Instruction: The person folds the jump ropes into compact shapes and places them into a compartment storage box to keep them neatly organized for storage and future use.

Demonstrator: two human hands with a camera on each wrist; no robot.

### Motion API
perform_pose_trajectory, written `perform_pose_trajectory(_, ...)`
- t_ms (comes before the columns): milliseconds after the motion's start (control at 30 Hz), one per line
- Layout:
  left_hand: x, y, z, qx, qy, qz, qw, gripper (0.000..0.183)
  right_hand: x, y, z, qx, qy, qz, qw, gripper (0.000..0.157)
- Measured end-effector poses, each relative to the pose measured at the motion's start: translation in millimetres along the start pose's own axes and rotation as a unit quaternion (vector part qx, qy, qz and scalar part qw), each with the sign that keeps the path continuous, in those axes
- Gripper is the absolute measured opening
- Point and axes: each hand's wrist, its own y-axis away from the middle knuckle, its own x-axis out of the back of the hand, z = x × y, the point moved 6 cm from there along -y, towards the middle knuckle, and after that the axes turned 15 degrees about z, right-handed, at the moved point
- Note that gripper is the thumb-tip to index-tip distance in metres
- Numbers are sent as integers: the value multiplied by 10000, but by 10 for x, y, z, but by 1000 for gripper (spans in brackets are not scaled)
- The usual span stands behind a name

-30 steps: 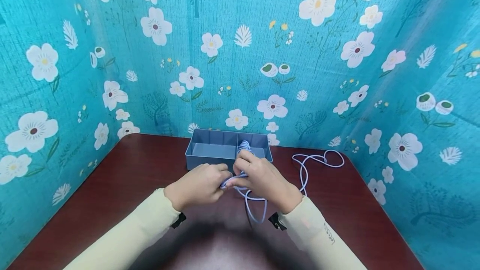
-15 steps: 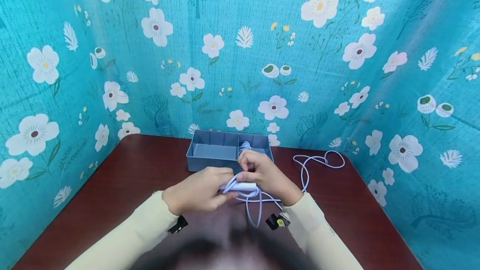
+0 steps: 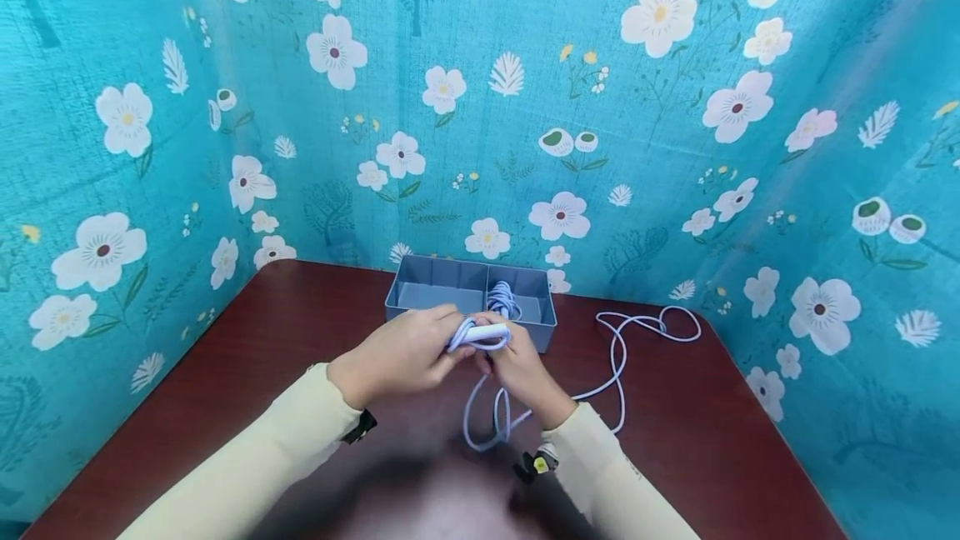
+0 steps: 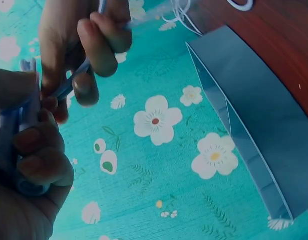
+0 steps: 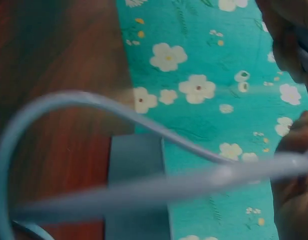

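My left hand holds a small bundle of pale lavender cord, wrapped round a short white bar-like piece. In the left wrist view its fingers curl round the bundle, where a tube-like end shows. My right hand is at the bundle's right end, pinching a strand of the cord. Loose loops hang below both hands and trail right over the table. Close to the right wrist camera, a blurred strand arcs across. The right fingertips are partly hidden in the head view.
A blue-grey box with two compartments stands behind the hands. A coiled lavender cord lies in its right compartment. More loose cord runs over the dark red table to the back right. Flowered turquoise cloth encloses the table.
Both hands have risen slightly with the bundle, nearer the box in view. My right hand has shifted down from above the bundle to its right end. The hanging loops have moved and the boxed coil shows more.
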Motion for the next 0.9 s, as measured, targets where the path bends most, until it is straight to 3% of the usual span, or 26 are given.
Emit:
perform_pose_trajectory(300, -48, -67, -66, -344, -1224, 253, 9916, 13, -114, 38, 364, -859, 486, -11, 9951, 36)
perform_pose_trajectory(367, -73, -51, -73, -475, -1582, 326, 9857, 18, -159, 60, 383, -798, 736, -180, 9939, 34)
perform_pose_trajectory(533, -144, -6, -117, -507, -2246, 458, 9721, 38, -234, 146, 347, -29, 1772, -574, 9825, 28)
perform_pose_trajectory(667, -222, 36, -151, -357, -2281, 318, 9725, 50, -253, 213, 322, 289, 2564, -905, 9619, 19)
perform_pose_trajectory(800, -291, 57, -170, -272, -2208, 122, 9749, 49, -315, 255, 295, 776, 3452, -1485, 9234, 21)
perform_pose_trajectory(900, -302, 59, -189, -232, -2158, 104, 9761, 43, -309, 256, 252, 1147, 3965, -1599, 8967, 25)
